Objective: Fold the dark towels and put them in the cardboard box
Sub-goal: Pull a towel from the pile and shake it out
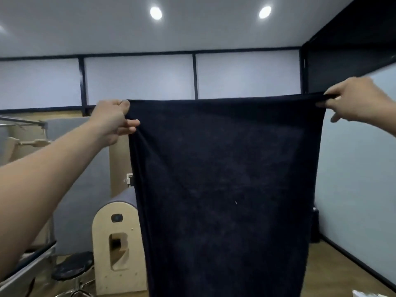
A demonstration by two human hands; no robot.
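A dark towel (227, 185) hangs spread out flat in front of me, held up at chest height by its top edge. My left hand (111, 121) pinches its upper left corner. Its upper right corner is pinched by my right hand (355, 101). The towel's lower end runs out of the bottom of the frame. It hides most of the room behind it. No cardboard box is in view.
A wooden barrel-shaped exercise stand (116, 239) with a grey padded top stands on the floor at lower left. A black round stool (72, 266) sits beside it. A metal frame (23, 123) is at the far left. Wooden floor (334, 269) shows at lower right.
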